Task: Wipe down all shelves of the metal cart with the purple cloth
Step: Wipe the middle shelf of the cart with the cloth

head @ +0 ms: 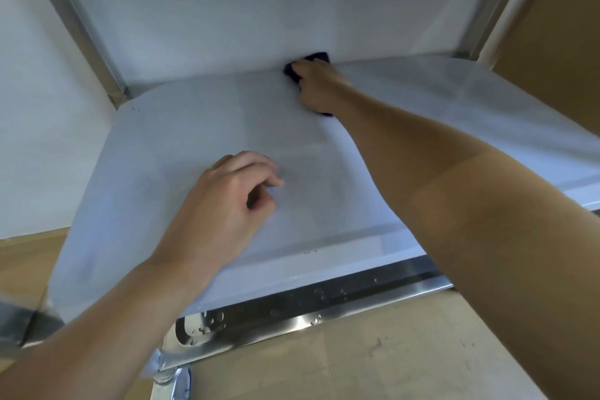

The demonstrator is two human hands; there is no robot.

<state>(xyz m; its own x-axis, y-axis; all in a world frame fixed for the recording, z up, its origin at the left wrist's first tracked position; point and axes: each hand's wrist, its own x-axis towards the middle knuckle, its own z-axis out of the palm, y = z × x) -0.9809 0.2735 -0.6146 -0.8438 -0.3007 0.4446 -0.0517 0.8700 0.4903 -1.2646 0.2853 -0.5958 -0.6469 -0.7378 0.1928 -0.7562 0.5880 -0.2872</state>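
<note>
The metal cart's shelf (194,127) fills the middle of the view, pale and reflective. At its far edge my right hand (319,88) presses the purple cloth (316,59) flat against the shelf; only dark corners of the cloth show above and below the hand. My left hand (227,198) rests on the near part of the shelf, fingers loosely curled with nothing in them.
The shelf's steel front rim (324,305) carries water drops. Upright cart posts rise at the back left (81,26) and back right (487,19). A white wall lies on the left, a wooden floor (373,357) below, and a brown panel (558,42) at the right.
</note>
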